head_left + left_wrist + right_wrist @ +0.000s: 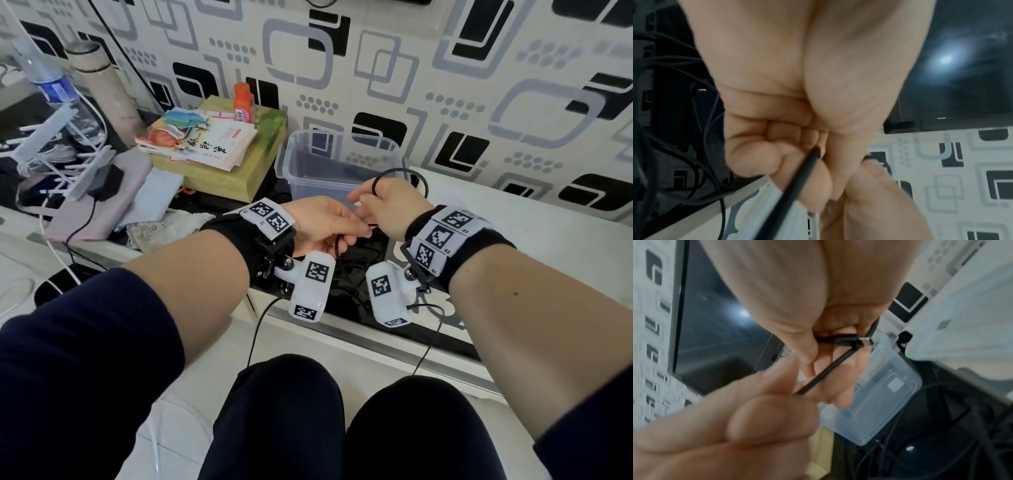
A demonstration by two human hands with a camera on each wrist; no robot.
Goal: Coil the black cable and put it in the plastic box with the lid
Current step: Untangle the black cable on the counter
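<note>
Both hands are close together, just near of the clear plastic box (337,161). The right hand (394,205) fingers pinch a loop of the black cable (423,183). The left hand (322,222) fingers curl around the cable lower down.

- The cable (423,185) is black, with a silver plug tip showing in the right wrist view.
- The box (310,150) is clear, faintly blue plastic.
- The wall (445,68) is white with grey and black rounded squares and grey dots.
- The wristbands (442,236) are black with white tags bearing black square codes.
- The sleeves (68,359) are dark navy.
- Far left, a bottle (244,102) is orange with a white label.
- It stands on an olive-green carton (222,178).
- The worktop (548,260) on the right is white.
</note>
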